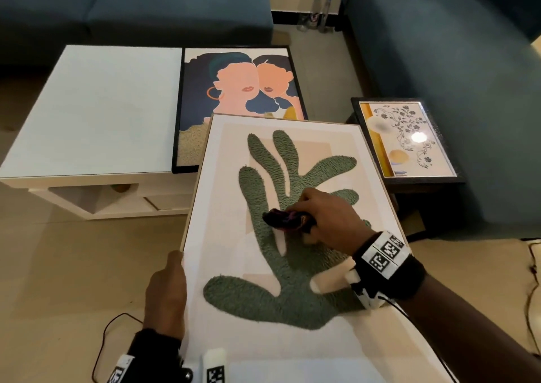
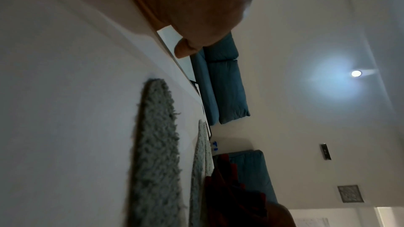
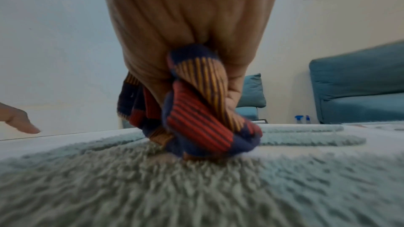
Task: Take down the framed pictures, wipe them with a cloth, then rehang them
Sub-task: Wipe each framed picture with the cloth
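On the near picture [image 1: 292, 236], mid-wipe with the cloth [image 1: 285, 220].

The right hand [image 1: 328, 221] is curled tight around a bunched striped cloth and presses it onto the green tufted leaf shape; the left hand [image 1: 165, 292] clamps the frame's left edge, thumb on the front, holding the picture tilted in front of the person. Good wiping here probably means light strokes along the pile so the cloth does not snag, then the plain border and frame edges, with the left grip kept firm. A second picture [image 1: 234, 101] lies on the white worktop [image 1: 87, 113]; a third [image 1: 407, 139] rests on a small dark stand to the right.
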